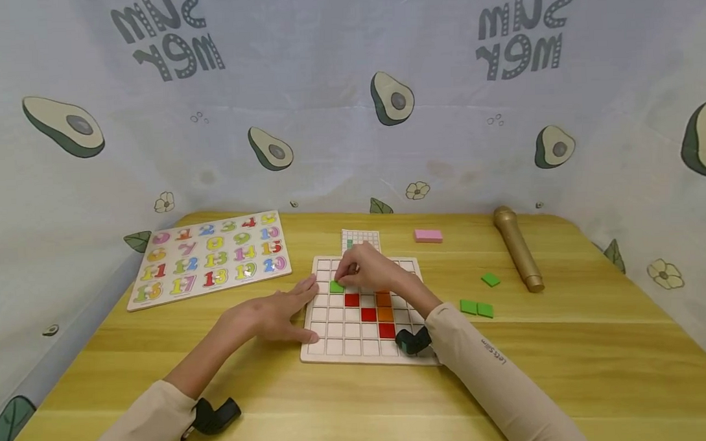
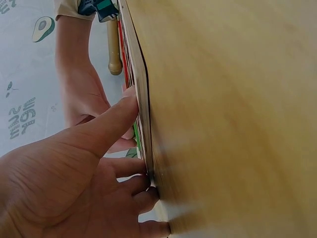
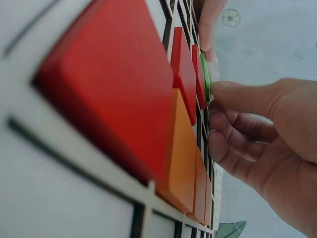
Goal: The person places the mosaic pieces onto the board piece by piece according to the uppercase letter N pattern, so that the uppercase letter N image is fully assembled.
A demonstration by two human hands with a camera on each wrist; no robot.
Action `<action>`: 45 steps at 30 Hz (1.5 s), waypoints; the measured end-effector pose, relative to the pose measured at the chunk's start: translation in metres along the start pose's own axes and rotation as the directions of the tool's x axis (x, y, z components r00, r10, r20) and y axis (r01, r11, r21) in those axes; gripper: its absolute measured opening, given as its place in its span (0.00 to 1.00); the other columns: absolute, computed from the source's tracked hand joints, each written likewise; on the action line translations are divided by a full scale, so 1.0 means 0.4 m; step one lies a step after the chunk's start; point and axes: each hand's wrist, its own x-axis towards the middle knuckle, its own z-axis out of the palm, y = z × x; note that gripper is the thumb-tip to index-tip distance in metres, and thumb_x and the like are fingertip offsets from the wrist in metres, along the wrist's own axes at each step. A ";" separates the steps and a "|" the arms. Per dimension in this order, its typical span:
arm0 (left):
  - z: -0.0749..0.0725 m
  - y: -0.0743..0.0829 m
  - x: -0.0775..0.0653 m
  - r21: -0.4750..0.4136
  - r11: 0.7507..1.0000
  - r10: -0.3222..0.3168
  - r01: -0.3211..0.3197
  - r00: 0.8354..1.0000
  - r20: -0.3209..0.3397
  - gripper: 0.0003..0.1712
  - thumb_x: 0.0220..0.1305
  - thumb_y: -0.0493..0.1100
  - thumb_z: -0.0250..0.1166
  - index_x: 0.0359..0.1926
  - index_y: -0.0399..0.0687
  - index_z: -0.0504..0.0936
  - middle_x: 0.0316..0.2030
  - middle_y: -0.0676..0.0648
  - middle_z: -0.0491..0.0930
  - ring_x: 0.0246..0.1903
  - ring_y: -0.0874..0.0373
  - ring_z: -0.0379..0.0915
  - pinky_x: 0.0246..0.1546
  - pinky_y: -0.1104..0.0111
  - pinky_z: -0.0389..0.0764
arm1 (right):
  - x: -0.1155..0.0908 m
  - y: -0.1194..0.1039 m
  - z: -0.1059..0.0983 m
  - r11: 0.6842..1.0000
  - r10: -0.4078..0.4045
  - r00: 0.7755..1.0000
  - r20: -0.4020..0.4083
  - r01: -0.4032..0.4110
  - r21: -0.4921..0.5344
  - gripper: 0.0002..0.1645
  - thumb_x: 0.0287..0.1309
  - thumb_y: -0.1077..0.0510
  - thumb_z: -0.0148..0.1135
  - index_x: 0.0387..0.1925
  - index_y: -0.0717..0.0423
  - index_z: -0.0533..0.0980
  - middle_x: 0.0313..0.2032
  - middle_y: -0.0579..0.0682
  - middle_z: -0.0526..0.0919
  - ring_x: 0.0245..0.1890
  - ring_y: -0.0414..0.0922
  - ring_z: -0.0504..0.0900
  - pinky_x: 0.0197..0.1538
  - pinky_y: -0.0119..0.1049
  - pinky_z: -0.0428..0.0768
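Note:
A white grid board (image 1: 335, 347) lies flat on the wooden table. My left hand (image 1: 277, 315) rests along its left edge, thumb at the near part and the other fingers stretched toward the far corner; the left wrist view has the thumb (image 2: 116, 119) against the rim. Over the upper left squares, my right hand (image 1: 371, 266) pinches a green square tile (image 1: 336, 288) at the board's surface. Several red tiles (image 1: 352, 300) run diagonally down the grid, with orange tiles (image 1: 385, 315) beside them. The right palm and wrist hide part of the grid.
Behind the board lies a small pattern card (image 1: 371, 237), partly covered by the right hand. Loose green tiles (image 1: 476, 308), a pink block (image 1: 428, 236) and a gold microphone-shaped stick (image 1: 519, 250) are on the right. A number puzzle board (image 1: 180, 293) sits at the back left.

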 end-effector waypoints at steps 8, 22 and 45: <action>0.001 0.008 0.004 0.005 1.000 0.002 -0.002 1.000 0.001 0.58 0.75 0.59 0.69 0.87 0.41 0.46 0.88 0.43 0.36 0.86 0.46 0.39 0.84 0.42 0.46 | -0.040 0.004 -0.055 0.999 0.043 0.998 0.035 -0.043 -0.007 0.07 0.70 0.63 0.72 0.45 0.61 0.90 0.40 0.48 0.90 0.39 0.41 0.84 0.46 0.34 0.87; 0.007 -0.001 0.010 -0.023 0.999 0.041 -0.041 0.999 0.003 0.61 0.73 0.64 0.69 0.88 0.42 0.45 0.88 0.43 0.34 0.86 0.46 0.37 0.84 0.42 0.43 | -0.185 0.060 -0.180 0.985 0.173 0.985 -0.027 -0.172 0.014 0.11 0.69 0.61 0.73 0.49 0.64 0.89 0.44 0.52 0.91 0.44 0.49 0.85 0.50 0.48 0.88; -0.002 0.007 -0.009 -0.031 0.999 0.005 -0.004 1.000 0.007 0.59 0.74 0.58 0.70 0.87 0.40 0.45 0.88 0.41 0.35 0.86 0.43 0.39 0.84 0.41 0.44 | -0.473 0.209 -0.320 0.947 0.320 0.946 -0.052 -0.321 -0.001 0.18 0.56 0.67 0.81 0.47 0.70 0.86 0.43 0.59 0.90 0.37 0.48 0.82 0.40 0.34 0.84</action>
